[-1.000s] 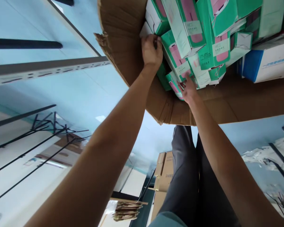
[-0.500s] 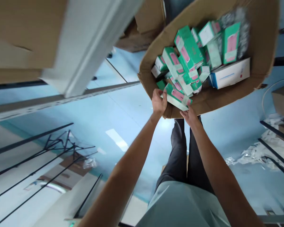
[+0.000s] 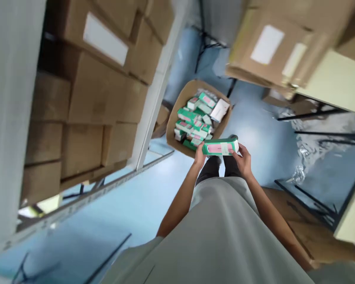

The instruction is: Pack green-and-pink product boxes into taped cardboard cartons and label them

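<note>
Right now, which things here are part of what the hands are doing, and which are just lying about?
In hand:
- green box, held by left hand and right hand
- open carton of similar green boxes on the floor

Lying about:
- stacked cartons on the shelving at left
- labelled cartons upper right
- plastic wrap on the floor

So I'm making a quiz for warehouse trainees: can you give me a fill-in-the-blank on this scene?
1. Both hands, the left hand and the right hand, hold one green and ____ carton.
2. The carton is held above an open ____ box standing on the floor.
3. The floor is ____ in colour.
4. The shelf to the left carries stacked brown ____.

Missing words: pink; cardboard; blue; boxes
</note>
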### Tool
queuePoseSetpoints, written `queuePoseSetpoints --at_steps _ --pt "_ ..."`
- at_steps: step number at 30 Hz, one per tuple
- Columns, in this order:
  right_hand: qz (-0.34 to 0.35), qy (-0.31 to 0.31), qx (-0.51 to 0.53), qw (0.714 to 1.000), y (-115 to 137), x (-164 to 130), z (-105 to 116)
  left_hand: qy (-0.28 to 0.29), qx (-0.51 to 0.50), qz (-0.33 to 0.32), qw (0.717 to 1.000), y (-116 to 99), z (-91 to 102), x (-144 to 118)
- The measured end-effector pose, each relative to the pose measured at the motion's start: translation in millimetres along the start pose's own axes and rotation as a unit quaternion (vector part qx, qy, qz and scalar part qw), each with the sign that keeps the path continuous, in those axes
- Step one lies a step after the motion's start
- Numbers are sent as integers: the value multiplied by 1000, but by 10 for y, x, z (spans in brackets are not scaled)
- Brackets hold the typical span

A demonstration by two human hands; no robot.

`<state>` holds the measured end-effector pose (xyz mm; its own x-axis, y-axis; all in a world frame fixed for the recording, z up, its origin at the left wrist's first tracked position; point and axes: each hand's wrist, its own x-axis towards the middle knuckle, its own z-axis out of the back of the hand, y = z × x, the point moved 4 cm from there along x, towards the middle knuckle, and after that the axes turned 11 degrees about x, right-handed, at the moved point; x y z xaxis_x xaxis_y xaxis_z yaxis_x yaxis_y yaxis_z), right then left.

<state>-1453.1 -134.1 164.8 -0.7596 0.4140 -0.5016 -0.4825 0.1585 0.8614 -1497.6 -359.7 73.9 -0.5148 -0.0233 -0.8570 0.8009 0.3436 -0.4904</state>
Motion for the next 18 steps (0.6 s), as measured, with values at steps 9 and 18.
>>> queuePoseSetpoints --at_steps 9,18 --pt "91 -209 95 969 928 -748 1950 203 170 52 963 54 -2177 -1113" --pt "111 -318 253 907 1055 -523 3969 350 337 -94 869 230 -4393 -1766"
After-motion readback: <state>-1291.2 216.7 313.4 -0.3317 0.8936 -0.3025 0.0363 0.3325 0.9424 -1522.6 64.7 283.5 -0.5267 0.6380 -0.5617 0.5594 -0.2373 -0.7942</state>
